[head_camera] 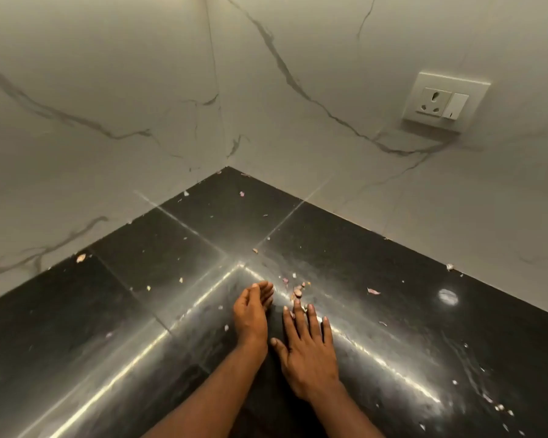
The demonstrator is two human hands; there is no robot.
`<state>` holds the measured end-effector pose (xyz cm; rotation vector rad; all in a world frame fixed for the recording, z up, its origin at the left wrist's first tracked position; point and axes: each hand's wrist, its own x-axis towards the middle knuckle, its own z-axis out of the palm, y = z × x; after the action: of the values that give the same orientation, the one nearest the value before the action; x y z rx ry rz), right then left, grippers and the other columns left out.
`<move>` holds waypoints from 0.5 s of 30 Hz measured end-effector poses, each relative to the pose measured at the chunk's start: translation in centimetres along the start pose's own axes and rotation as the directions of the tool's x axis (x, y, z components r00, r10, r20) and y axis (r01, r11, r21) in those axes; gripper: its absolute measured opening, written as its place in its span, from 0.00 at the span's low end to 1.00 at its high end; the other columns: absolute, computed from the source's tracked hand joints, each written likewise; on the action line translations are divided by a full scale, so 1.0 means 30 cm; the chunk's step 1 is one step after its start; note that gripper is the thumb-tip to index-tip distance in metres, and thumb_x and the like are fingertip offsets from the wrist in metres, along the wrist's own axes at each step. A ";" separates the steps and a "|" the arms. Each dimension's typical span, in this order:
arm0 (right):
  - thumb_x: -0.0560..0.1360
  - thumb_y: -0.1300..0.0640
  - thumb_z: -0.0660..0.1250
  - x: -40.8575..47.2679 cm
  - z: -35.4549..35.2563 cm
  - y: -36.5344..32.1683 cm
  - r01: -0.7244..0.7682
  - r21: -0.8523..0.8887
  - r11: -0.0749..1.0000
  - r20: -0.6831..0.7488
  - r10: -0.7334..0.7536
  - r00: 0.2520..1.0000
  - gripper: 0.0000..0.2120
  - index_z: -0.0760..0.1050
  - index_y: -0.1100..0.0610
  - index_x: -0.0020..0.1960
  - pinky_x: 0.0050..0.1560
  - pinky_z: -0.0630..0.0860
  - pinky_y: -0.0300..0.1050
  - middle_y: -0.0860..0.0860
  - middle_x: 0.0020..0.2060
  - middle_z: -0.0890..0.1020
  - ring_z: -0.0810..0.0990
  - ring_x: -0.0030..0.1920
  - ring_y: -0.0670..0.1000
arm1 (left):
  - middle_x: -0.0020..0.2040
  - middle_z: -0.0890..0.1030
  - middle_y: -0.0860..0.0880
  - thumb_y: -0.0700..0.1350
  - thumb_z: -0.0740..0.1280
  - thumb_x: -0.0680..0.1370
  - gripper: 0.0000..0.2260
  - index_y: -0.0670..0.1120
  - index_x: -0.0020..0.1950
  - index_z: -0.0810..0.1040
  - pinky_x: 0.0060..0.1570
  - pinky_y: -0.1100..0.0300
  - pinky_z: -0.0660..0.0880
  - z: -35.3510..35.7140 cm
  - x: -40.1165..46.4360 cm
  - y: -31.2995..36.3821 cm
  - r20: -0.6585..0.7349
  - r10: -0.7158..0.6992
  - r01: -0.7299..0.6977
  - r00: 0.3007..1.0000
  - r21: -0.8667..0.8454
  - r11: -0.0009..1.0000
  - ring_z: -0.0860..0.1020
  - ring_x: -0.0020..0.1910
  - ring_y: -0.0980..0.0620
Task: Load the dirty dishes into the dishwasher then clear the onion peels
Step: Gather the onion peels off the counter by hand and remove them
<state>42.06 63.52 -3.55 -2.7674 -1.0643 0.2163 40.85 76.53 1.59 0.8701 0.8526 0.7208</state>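
Light: dim, warm, from overhead | Glare: bright streaks along polished black counter, round lamp reflection at right | Shadows: soft, faint | Focus: slightly soft throughout | Distortion: wide-angle bending of marble wall at edges

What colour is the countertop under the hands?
Glossy black countertop, with bright light streaks; seen in the head view.

No legible text, seemingly, anywhere.
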 end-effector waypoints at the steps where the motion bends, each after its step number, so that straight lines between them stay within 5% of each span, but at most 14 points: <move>1: 0.82 0.29 0.37 0.038 -0.012 0.004 -0.017 0.014 1.000 -0.014 0.017 1.000 0.37 0.53 0.47 0.84 0.78 0.42 0.61 0.49 0.84 0.48 0.43 0.83 0.57 | 0.49 0.87 0.43 0.41 0.60 0.86 0.12 0.40 0.53 0.83 0.56 0.55 0.80 -0.002 0.031 0.006 0.018 0.026 -0.027 0.999 0.065 0.997 0.86 0.51 0.49; 4: 0.79 0.29 0.31 0.140 -0.058 0.004 -0.103 0.042 0.994 -0.008 0.103 0.995 0.37 0.35 0.44 0.83 0.79 0.31 0.58 0.46 0.81 0.31 0.27 0.80 0.53 | 0.50 0.87 0.49 0.41 0.61 0.86 0.12 0.45 0.54 0.84 0.55 0.61 0.79 -0.028 0.149 0.028 0.107 0.138 -0.164 0.985 0.302 0.939 0.85 0.52 0.54; 7: 0.85 0.35 0.43 0.217 -0.095 0.012 -0.121 0.169 0.978 -0.050 0.132 0.990 0.32 0.37 0.43 0.84 0.81 0.35 0.55 0.44 0.82 0.33 0.31 0.81 0.49 | 0.50 0.86 0.57 0.43 0.63 0.85 0.10 0.51 0.54 0.84 0.52 0.72 0.75 -0.062 0.224 0.070 0.231 0.261 -0.347 0.937 0.548 0.761 0.82 0.50 0.64; 11: 0.87 0.44 0.53 0.270 -0.129 0.062 -0.090 0.519 0.850 -0.195 0.220 0.956 0.29 0.49 0.46 0.85 0.82 0.53 0.47 0.42 0.84 0.47 0.48 0.82 0.42 | 0.46 0.86 0.53 0.43 0.63 0.85 0.10 0.47 0.51 0.84 0.49 0.69 0.79 -0.092 0.266 0.070 0.248 0.276 -0.368 0.929 0.528 0.766 0.84 0.46 0.60; 15: 0.87 0.42 0.51 0.381 -0.168 0.103 -0.164 0.440 0.883 -0.029 0.197 0.980 0.33 0.42 0.52 0.85 0.82 0.43 0.46 0.47 0.84 0.43 0.42 0.82 0.44 | 0.40 0.85 0.52 0.44 0.62 0.86 0.14 0.47 0.43 0.83 0.43 0.69 0.78 -0.083 0.266 0.066 0.266 0.316 -0.412 0.911 0.540 0.734 0.85 0.41 0.56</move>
<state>53.46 68.43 -0.13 -2.4379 -0.6396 0.3300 42.11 84.84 -0.26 1.6753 0.7750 0.7216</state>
